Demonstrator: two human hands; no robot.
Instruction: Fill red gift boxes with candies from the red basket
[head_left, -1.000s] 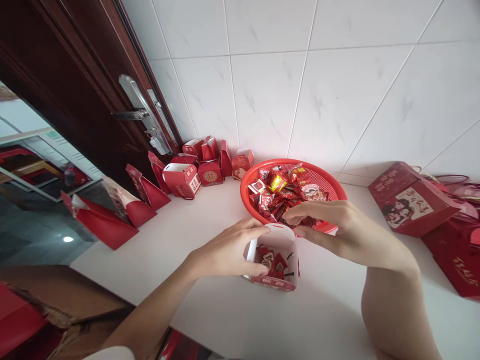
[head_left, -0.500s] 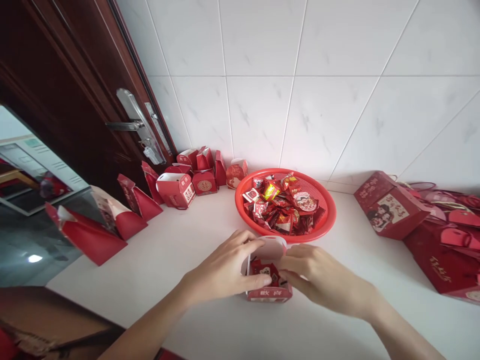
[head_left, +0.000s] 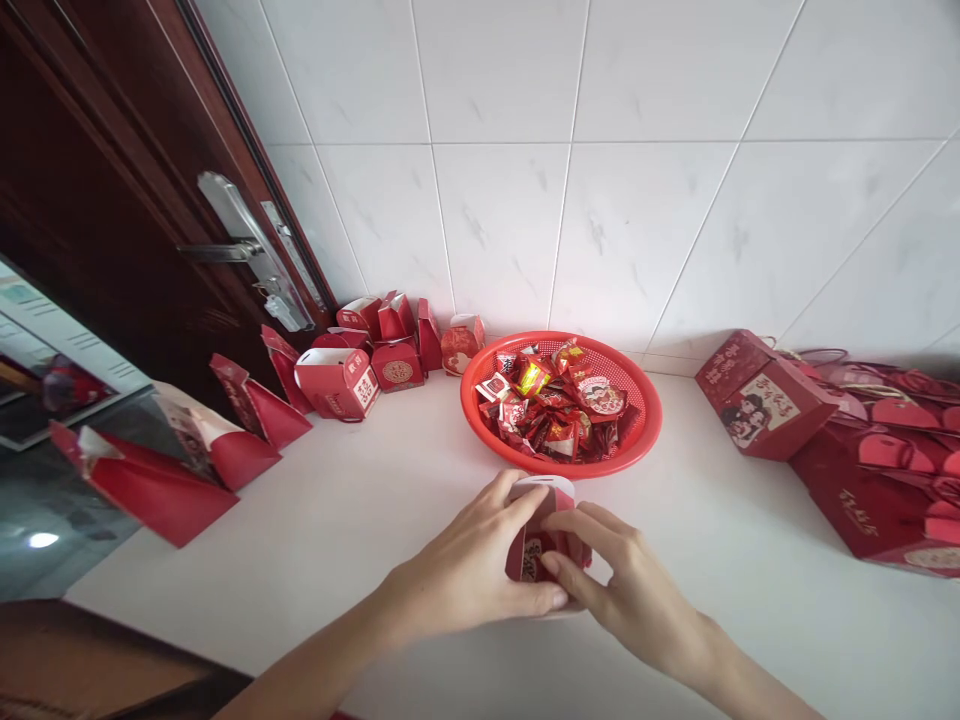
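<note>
Head view: the left hand (head_left: pixel 469 560) is gripping a small red box (head_left: pixel 559 499) on the white table (head_left: pixel 337 520); the right hand (head_left: pixel 634 580) is resting bent fingers at its right side, whether pinching anything I cannot tell. Just beyond, a red basket (head_left: pixel 651 410) is holding wrapped sweets (head_left: pixel 562 410) before the tiled wall (head_left: pixel 637 200).

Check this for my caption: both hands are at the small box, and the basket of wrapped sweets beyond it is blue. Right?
Not blue: the head view shows a red basket. Left hand and right hand are at the small box.
</note>
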